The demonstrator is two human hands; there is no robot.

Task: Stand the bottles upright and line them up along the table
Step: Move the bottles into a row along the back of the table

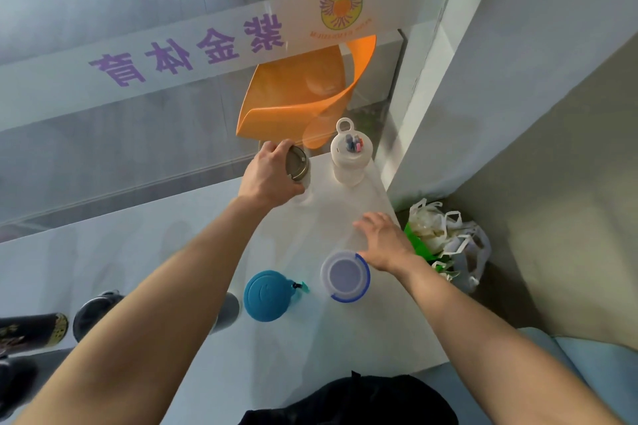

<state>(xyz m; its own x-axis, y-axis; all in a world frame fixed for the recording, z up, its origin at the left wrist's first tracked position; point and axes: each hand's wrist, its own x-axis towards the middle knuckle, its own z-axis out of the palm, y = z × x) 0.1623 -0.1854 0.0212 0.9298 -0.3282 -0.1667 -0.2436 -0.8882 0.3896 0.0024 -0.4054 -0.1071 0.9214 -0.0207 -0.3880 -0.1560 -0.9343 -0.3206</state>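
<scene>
Seen from above, several bottles stand on a white table (193, 304). My left hand (269, 176) grips a bottle with a bronze lid (297, 164) near the far edge. Just right of it stands a white bottle with a loop handle (350, 155). My right hand (383, 240) hovers flat over the table with fingers spread and holds nothing; it is just beyond a clear bottle with a blue-rimmed lid (345, 276). A teal-lidded bottle (267, 295) stands left of that one. A grey bottle (226, 310) is partly hidden behind my left forearm.
A glass partition with purple lettering (193, 48) runs along the table's far side, an orange chair (303, 93) behind it. Plastic bags (445, 238) lie on the floor right of the table. A dark bottle (34, 328) and a black rounded object (96, 310) sit at the left.
</scene>
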